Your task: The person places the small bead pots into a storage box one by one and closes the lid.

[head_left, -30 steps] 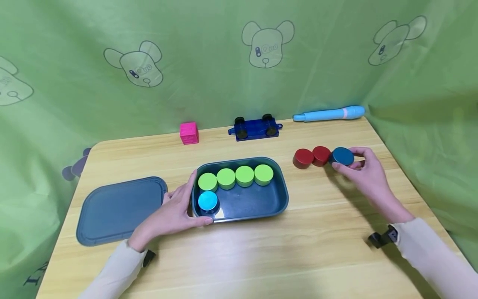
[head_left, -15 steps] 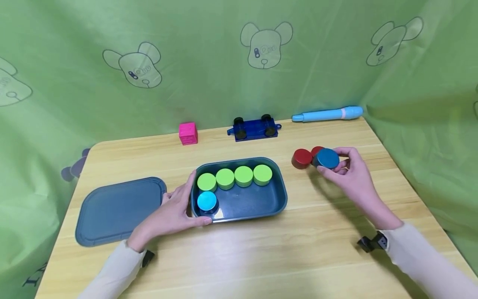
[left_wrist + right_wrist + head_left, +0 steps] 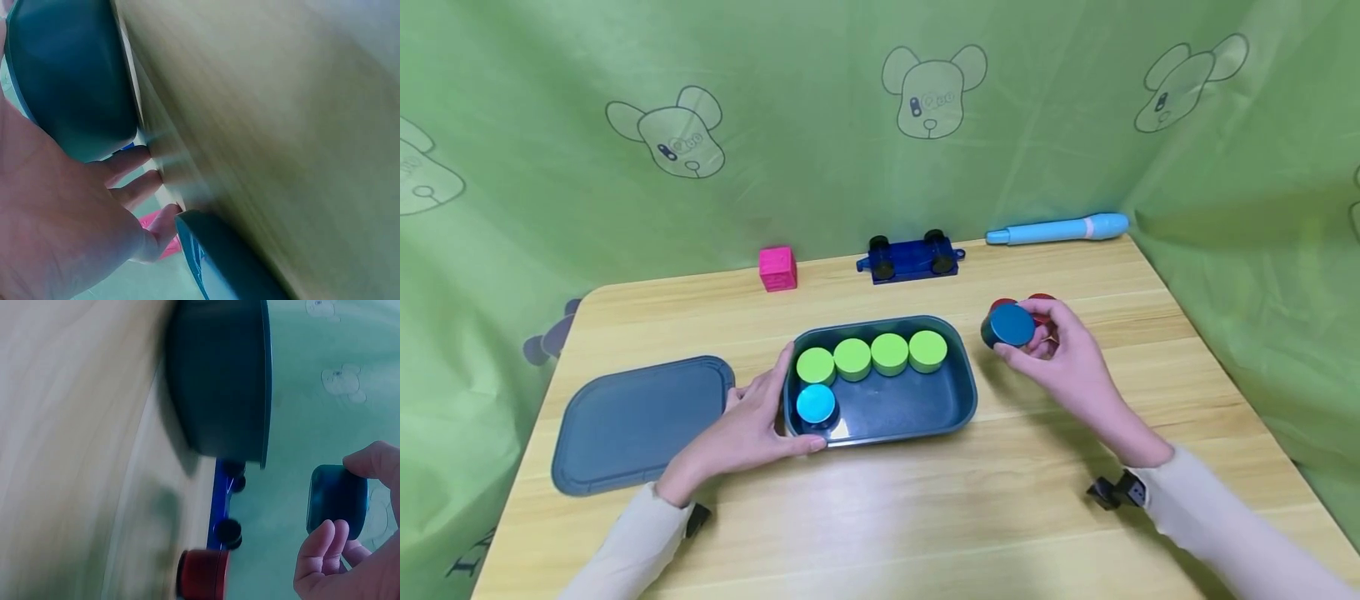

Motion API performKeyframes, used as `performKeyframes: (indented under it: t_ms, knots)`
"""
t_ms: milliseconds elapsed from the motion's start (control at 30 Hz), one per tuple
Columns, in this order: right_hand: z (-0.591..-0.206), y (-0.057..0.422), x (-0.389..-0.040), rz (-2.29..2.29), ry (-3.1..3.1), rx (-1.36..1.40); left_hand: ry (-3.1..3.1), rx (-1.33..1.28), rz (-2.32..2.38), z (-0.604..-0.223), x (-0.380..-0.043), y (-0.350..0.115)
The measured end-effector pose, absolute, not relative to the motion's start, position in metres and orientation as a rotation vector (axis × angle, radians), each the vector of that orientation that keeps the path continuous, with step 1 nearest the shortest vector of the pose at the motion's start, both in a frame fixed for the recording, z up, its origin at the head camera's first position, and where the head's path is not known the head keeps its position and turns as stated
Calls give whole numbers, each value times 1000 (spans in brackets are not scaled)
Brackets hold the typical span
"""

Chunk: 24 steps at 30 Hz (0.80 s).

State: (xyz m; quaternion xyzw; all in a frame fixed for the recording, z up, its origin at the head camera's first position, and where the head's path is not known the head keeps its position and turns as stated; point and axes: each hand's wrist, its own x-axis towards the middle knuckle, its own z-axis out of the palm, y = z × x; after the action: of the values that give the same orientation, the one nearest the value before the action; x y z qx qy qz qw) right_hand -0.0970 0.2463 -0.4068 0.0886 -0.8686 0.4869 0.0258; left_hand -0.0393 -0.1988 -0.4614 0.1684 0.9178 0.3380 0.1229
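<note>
In the head view, my right hand (image 3: pixel 1060 354) pinches a dark blue round disc (image 3: pixel 1012 324) between thumb and fingers. The right wrist view has this disc (image 3: pixel 337 500) raised off the table. Behind it, two red discs (image 3: pixel 1002 302) are mostly hidden. My left hand (image 3: pixel 748 425) spans the left end of a dark blue rectangular box (image 3: pixel 973 392), thumb along the front rim and index finger at the back left corner. Its other fingers reach to the tabletop in the left wrist view. Inside the box, several green discs (image 3: pixel 852 357) line the back wall, with one light blue disc (image 3: pixel 816 403) in front.
A flat dark blue lid (image 3: pixel 640 421) lies left of the box. Along the table's back edge are a pink cube (image 3: pixel 778 268), a blue wheeled toy chassis (image 3: pixel 912 258) and a light blue microphone-shaped toy (image 3: pixel 1060 229). A green curtain (image 3: pixel 820 125) hangs behind.
My right hand has carried the dark blue disc leftward from beside the red discs to in front of them, nearer the box. The left hand has stayed at the box.
</note>
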Motion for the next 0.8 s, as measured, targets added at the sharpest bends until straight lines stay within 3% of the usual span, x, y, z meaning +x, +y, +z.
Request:
performKeyframes:
  t_ms: [800]
  knots:
    - [-421,173,-84,1474,-2789,618,2679,480,992,-465,-39,-199]
